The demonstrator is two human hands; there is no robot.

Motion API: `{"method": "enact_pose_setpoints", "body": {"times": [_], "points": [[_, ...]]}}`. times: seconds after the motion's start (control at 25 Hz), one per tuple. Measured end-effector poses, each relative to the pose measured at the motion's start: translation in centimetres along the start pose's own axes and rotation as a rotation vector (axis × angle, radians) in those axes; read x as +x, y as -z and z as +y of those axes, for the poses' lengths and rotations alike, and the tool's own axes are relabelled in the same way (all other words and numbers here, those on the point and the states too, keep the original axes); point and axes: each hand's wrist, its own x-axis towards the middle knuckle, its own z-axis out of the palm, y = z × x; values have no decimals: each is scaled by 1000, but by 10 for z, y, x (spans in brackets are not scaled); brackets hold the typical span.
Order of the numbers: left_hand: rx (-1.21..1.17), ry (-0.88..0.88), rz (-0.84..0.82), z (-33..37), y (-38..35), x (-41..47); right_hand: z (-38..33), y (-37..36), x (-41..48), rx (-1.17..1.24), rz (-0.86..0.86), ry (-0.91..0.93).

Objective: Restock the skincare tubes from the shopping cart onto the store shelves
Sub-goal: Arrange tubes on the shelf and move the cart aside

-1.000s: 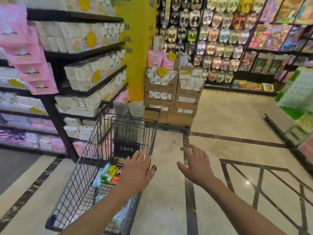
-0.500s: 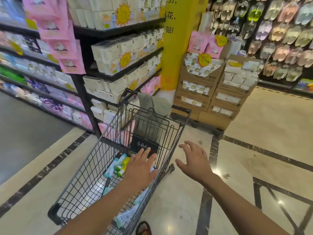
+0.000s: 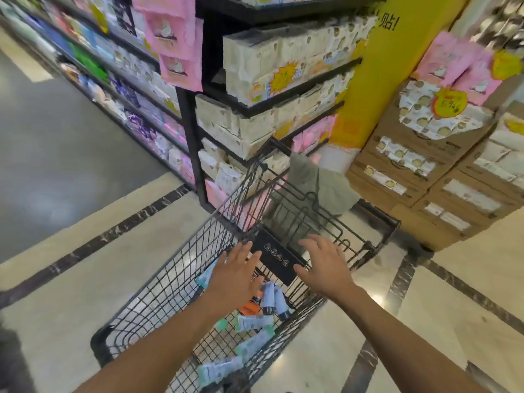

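Shop aisle: white and orange skincare tubes (image 3: pixel 268 302) lie in the black wire cart (image 3: pixel 170 282) just below the spread left hand (image 3: pixel 239 275); the spread right hand (image 3: pixel 326 268) is farther off.

Person's upper limbs: left hand (image 3: pixel 238 275) and right hand (image 3: pixel 326 268), both bare. Left forearm (image 3: pixel 170 336) and right forearm (image 3: pixel 397 336), likewise bare and slender, visible to the lower edge of view.

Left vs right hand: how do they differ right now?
The left hand is over the cart basket and partly hides the orange tube. The right hand is further right, beside the black panel at the cart's rim, and covers no tube. Both are open, palms down, holding nothing.
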Motion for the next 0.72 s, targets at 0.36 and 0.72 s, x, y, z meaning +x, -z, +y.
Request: {"method": "enact_pose_setpoints", "body": {"times": [0.36, 0.72], "points": [[-115, 326, -66, -61, -53, 0, -39, -75, 118, -5, -261, 343], [-253, 655, -195, -64, -135, -33, -47, -178, 154, -30, -599, 602]]}}
